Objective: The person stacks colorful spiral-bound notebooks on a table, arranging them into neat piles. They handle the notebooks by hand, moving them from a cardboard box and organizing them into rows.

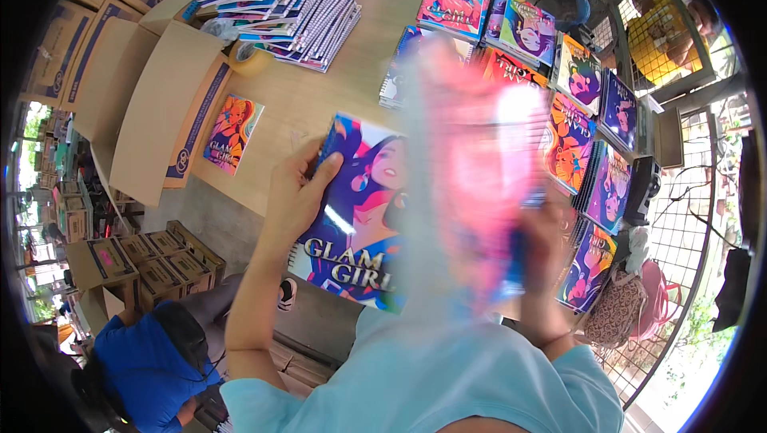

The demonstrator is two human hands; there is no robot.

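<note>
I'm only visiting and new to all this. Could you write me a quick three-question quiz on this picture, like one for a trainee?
1. Which of the person's hands grips the purple notebook near its left edge?
2. True or false: the roll of tape lies beside the tall pile of notebooks.
3. Fill in the blank: at the lower left, the co-worker's shirt is ____.

Key:
1. The left hand.
2. True.
3. Blue.
</note>
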